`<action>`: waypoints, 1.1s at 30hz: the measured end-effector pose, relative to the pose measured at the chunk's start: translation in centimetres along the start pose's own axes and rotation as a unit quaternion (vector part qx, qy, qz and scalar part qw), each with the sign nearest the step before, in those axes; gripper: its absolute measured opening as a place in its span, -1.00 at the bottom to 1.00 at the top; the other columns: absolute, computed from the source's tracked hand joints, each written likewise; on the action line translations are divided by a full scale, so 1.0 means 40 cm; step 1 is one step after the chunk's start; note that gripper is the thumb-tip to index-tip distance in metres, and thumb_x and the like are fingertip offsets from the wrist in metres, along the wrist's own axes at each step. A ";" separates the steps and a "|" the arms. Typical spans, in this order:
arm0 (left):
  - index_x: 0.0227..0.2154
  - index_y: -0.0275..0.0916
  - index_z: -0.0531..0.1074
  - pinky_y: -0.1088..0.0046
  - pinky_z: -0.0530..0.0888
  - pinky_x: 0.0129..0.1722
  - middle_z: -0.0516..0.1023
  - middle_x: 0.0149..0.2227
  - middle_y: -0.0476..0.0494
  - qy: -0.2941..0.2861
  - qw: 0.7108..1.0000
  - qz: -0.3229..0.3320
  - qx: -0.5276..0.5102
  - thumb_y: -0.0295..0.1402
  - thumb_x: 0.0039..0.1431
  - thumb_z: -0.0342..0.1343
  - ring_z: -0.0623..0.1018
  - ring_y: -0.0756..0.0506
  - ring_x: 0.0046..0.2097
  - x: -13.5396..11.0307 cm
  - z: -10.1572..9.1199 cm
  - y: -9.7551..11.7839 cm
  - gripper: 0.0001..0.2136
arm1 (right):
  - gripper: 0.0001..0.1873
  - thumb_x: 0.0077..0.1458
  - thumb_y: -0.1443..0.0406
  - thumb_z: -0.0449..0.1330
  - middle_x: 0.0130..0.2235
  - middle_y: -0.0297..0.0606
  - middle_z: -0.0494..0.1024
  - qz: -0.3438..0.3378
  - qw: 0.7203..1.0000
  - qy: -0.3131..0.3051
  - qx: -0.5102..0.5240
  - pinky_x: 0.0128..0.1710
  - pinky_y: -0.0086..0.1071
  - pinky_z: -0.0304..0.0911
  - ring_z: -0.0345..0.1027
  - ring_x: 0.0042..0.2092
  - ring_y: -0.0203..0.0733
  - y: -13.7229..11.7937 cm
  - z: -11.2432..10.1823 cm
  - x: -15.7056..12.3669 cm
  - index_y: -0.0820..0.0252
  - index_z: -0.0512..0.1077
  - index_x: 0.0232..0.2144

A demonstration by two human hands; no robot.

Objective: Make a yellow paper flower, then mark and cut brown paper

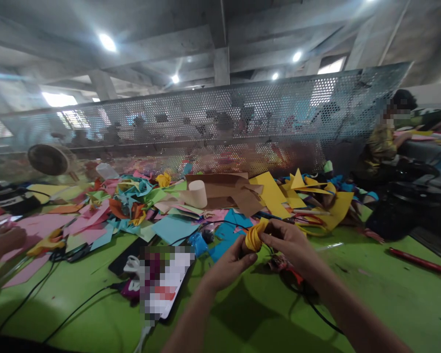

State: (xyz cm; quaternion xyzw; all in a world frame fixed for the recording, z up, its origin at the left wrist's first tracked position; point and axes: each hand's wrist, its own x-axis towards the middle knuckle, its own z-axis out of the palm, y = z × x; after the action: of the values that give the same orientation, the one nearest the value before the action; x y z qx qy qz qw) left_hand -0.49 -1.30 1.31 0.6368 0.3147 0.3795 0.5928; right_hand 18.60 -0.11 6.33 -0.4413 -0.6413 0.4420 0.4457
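In front of me, above the green table, I hold a yellow rolled-up piece, apparently paper wound in layers (254, 238). My left hand (228, 264) is closed around its lower left side, thumb beneath. From the other side, the fingers of my right hand (284, 240) pinch its upper right edge. Part of the roll is hidden behind my fingers. Blue paper sheets (233, 230) lie just behind it. Below my right wrist there is a dark object with a red part and a black cord (292, 279), partly covered by my arm.
Heaps of coloured paper (128, 198) and a white roll (197, 194) line the table's back, before a perforated metal screen (206, 122). A phone (174, 279) and cables lie left, a red pen (418, 260) right. Another person's hand (5, 240) is at far left; a person (384, 139) sits far right.
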 end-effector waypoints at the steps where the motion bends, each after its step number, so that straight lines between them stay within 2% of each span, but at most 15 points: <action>1: 0.08 -0.21 0.33 0.24 0.23 0.18 0.43 0.02 -0.16 -0.002 1.000 -0.002 0.007 -0.06 0.17 0.16 0.30 -0.21 0.15 0.000 0.002 0.003 -0.51 | -0.72 -0.04 0.13 0.29 -0.36 -0.28 0.52 0.014 1.000 -0.007 0.020 -0.30 -0.35 0.26 0.37 -0.31 -0.17 -0.001 0.000 0.003 0.22 0.47 -0.34; 5: 0.03 -0.23 0.34 0.29 0.31 0.08 0.44 -0.06 -0.13 -0.020 1.000 0.001 0.021 -0.19 0.19 0.16 0.37 -0.17 0.04 0.000 0.007 0.009 -0.61 | -0.73 -0.21 0.24 0.32 -0.44 -0.36 0.49 0.072 0.994 -0.063 0.054 -0.36 -0.40 0.20 0.33 -0.38 -0.25 -0.017 -0.015 0.013 0.23 0.45 -0.38; 9: -0.10 -0.25 0.37 0.36 0.35 -0.07 0.43 -0.18 -0.09 -0.030 0.998 -0.007 0.049 -0.30 0.16 0.18 0.40 -0.12 -0.11 0.005 0.009 -0.005 -0.72 | -0.74 -0.30 0.33 0.29 -0.48 -0.41 0.47 0.112 0.985 -0.132 0.002 -0.43 -0.44 0.16 0.29 -0.44 -0.29 -0.032 -0.031 0.015 0.22 0.45 -0.41; 11: -0.15 -0.25 0.38 0.38 0.35 -0.12 0.42 -0.21 -0.07 -0.034 0.998 -0.012 0.057 -0.32 0.14 0.19 0.40 -0.11 -0.14 0.007 0.010 -0.013 -0.76 | -0.74 -0.29 0.33 0.29 -0.48 -0.41 0.48 0.121 0.981 -0.147 -0.029 -0.43 -0.44 0.19 0.30 -0.45 -0.29 -0.037 -0.034 0.014 0.22 0.47 -0.40; 21: -0.24 -0.23 0.37 0.43 0.32 -0.23 0.42 -0.27 -0.03 -0.025 0.988 -0.026 0.150 -0.32 0.12 0.18 0.39 -0.08 -0.21 0.004 0.018 0.012 -0.82 | -0.79 -0.26 0.36 0.23 -0.49 -0.34 0.57 0.069 0.981 -0.087 -0.159 -0.42 -0.43 0.26 0.41 -0.43 -0.21 -0.025 -0.024 0.000 0.24 0.57 -0.45; 25: -0.20 -0.24 0.39 0.42 0.33 -0.23 0.46 -0.24 -0.06 -0.025 0.986 -0.027 0.164 -0.29 0.12 0.18 0.42 -0.10 -0.20 0.003 0.020 0.015 -0.79 | -0.74 -0.25 0.38 0.18 -0.51 -0.35 0.58 0.062 0.975 -0.091 -0.192 -0.46 -0.44 0.26 0.43 -0.46 -0.20 -0.020 -0.022 -0.003 0.20 0.59 -0.42; 29: -0.12 -0.24 0.40 0.38 0.36 -0.19 0.51 -0.18 -0.11 -0.040 0.988 -0.026 0.145 -0.25 0.15 0.18 0.45 -0.13 -0.18 0.002 0.020 0.009 -0.73 | -0.73 -0.24 0.42 0.15 -0.50 -0.35 0.59 0.012 0.962 -0.089 -0.257 -0.47 -0.44 0.23 0.45 -0.43 -0.18 -0.025 -0.024 -0.006 0.15 0.60 -0.45; 33: -0.05 -0.24 0.40 0.33 0.39 -0.09 0.53 -0.12 -0.14 -0.042 0.992 -0.016 0.117 -0.24 0.16 0.19 0.47 -0.17 -0.10 0.001 0.023 0.002 -0.67 | -0.76 -0.21 0.42 0.16 -0.52 -0.34 0.58 -0.020 0.955 -0.096 -0.279 -0.51 -0.45 0.18 0.42 -0.46 -0.18 -0.027 -0.028 -0.007 0.13 0.60 -0.46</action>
State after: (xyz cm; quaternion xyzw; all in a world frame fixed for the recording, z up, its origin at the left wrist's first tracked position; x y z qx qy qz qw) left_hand 0.30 -1.76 1.38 0.7120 0.3420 0.3035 0.5328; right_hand 19.55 -0.41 7.57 -0.4908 -0.7875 0.2766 0.2501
